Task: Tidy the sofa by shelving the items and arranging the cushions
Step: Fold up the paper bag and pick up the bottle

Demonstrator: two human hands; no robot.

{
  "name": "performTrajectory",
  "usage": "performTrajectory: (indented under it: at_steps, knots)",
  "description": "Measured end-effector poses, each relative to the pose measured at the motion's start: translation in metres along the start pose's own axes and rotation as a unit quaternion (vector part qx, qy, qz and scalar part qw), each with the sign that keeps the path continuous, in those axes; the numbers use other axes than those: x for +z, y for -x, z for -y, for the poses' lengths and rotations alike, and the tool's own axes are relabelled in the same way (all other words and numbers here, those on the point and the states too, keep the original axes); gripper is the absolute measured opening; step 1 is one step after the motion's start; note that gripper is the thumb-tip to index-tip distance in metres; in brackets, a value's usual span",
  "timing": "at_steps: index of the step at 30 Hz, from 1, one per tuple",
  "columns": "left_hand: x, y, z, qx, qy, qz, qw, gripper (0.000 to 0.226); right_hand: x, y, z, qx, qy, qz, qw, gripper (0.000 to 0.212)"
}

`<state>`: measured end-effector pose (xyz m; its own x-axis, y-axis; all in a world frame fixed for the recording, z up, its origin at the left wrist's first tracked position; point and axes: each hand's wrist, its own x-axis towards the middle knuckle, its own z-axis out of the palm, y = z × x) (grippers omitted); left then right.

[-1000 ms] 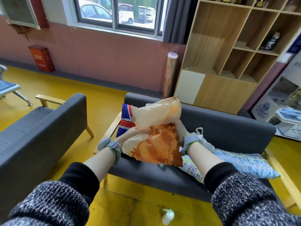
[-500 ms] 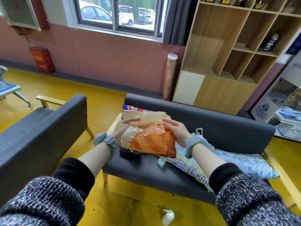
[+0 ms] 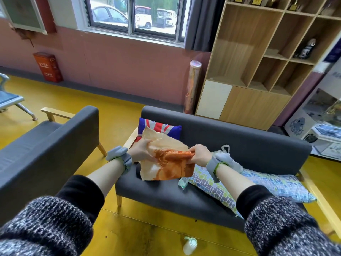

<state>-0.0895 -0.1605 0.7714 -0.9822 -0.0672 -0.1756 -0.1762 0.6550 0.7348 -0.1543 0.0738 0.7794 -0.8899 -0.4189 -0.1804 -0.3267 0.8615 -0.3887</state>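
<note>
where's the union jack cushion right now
The union jack cushion leans against the sofa backrest at its left end, just behind the orange bag both hands hold.

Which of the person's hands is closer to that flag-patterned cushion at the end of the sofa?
Left. The left hand grips the orange plastic bag just below the red, white and blue flag cushion. The right hand grips the bag farther away, toward the mosaic-patterned cushion.

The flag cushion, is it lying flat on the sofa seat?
No, the flag cushion stands propped against the sofa backrest at its armrest corner.
</note>
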Motion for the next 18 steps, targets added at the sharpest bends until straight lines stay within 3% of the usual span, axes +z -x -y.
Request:
performTrajectory:
  at_steps: [4, 6, 8, 10, 12, 14, 18]
  knots:
    - [0.0, 0.0, 0.002, 0.006, -0.078, -0.077, 0.994, 0.024, 0.0, 0.001, -0.004, -0.006, -0.03, -0.034, 0.999, 0.013]
    - [-0.002, -0.001, 0.004, -0.01, -0.063, -0.086, 0.994, 0.02, -0.004, 0.002, -0.006, -0.008, -0.077, -0.04, 0.996, 0.014]
    - [-0.003, -0.002, 0.005, -0.044, -0.036, -0.081, 0.995, 0.023, -0.006, 0.002, -0.008, 0.008, -0.146, -0.053, 0.988, 0.003]
    - [-0.002, -0.004, 0.008, -0.079, -0.038, -0.095, 0.992, 0.031, -0.007, 0.002, -0.01, 0.025, -0.196, -0.077, 0.977, 0.02]
    - [0.002, -0.003, 0.005, -0.105, -0.058, -0.127, 0.985, 0.048, -0.007, 0.003, -0.01, 0.02, -0.205, -0.096, 0.974, 0.024]
    - [0.007, -0.002, -0.003, -0.08, -0.045, -0.123, 0.988, 0.073, -0.007, 0.005, -0.009, 0.004, -0.178, -0.102, 0.979, 0.022]
    - [0.022, 0.0, -0.025, 0.014, -0.079, 0.009, 0.997, 0.115, -0.008, 0.007, -0.005, -0.029, -0.173, -0.054, 0.983, 0.025]
